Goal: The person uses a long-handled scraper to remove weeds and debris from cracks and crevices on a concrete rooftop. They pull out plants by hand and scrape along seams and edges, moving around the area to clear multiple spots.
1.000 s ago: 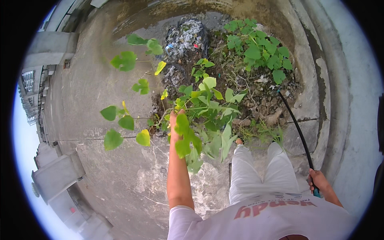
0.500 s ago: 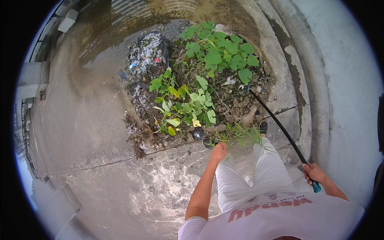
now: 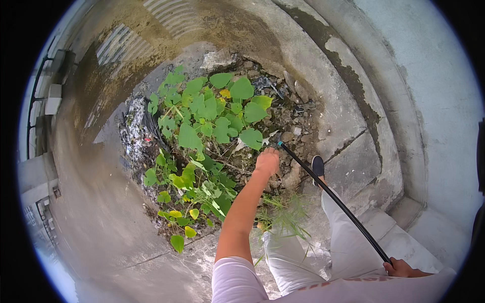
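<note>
My left hand [image 3: 268, 162] is reached out over the rubble, its fingers curled in beside the broad green leaves of a plant [image 3: 207, 118]. Whatever it grips, if anything, is hidden by the hand. At the lower right my right hand [image 3: 400, 268] is closed around a long black pole [image 3: 336, 202]. The pole slants up and left, and its teal tip ends just right of my left hand. Thin grass [image 3: 285, 214] sticks up below my left hand, in front of my white trouser leg. A second leafy plant [image 3: 189, 184] with some yellow leaves grows nearer, left of my forearm.
The plants stand on a heap of soil and broken stones [image 3: 298, 121], with grey-white debris [image 3: 135, 126] along its left side. My dark shoe [image 3: 318, 169] is at the heap's edge. A low concrete kerb [image 3: 353, 106] and pale wall [image 3: 439, 111] curve along the right.
My left hand has moved forward from beside my legs to the far plant. My body has leaned over the heap and my feet have shifted. The pole stays in my right hand.
</note>
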`<move>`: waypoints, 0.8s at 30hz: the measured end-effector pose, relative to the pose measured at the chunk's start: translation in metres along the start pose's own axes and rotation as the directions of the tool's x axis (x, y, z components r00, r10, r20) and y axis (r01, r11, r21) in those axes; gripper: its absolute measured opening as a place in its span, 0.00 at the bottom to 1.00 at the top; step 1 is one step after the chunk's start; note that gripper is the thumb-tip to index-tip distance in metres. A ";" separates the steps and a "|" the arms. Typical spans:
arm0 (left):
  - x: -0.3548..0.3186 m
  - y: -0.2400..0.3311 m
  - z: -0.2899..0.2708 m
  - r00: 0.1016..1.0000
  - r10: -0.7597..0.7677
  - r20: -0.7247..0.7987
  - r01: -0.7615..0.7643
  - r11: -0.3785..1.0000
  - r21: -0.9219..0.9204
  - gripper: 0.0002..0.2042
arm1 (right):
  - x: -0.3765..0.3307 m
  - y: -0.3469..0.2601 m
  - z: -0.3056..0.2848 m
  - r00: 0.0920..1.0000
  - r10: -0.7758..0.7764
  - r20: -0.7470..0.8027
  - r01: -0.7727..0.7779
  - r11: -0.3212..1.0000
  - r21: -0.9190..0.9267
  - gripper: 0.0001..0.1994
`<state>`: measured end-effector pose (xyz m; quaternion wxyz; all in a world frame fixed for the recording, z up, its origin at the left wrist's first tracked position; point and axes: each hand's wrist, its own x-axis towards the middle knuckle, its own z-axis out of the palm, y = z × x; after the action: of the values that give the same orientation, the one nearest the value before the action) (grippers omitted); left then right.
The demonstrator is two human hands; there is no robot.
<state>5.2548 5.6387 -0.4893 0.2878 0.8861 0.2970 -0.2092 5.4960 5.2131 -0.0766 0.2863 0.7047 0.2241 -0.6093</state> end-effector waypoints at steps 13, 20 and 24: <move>0.162 -0.199 -0.047 0.823 -0.566 -0.048 0.330 0.407 0.851 0.40 | 0.056 0.030 -0.007 0.941 0.254 0.225 -0.276 0.959 0.071 0.24; 0.126 -0.265 -0.001 0.744 -0.663 0.082 0.631 0.737 0.242 0.16 | 0.063 0.041 -0.005 0.945 0.248 0.212 -0.273 0.957 0.097 0.24; 0.116 -0.222 0.035 0.565 -0.815 0.130 0.651 0.344 -0.676 0.20 | 0.051 0.046 0.008 0.961 0.218 0.173 -0.239 0.964 0.114 0.24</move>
<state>5.1895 5.8099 -0.6639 0.4168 0.5077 0.7483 -0.0924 5.5284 5.1720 -0.1221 0.3237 0.6926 0.0762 -0.6401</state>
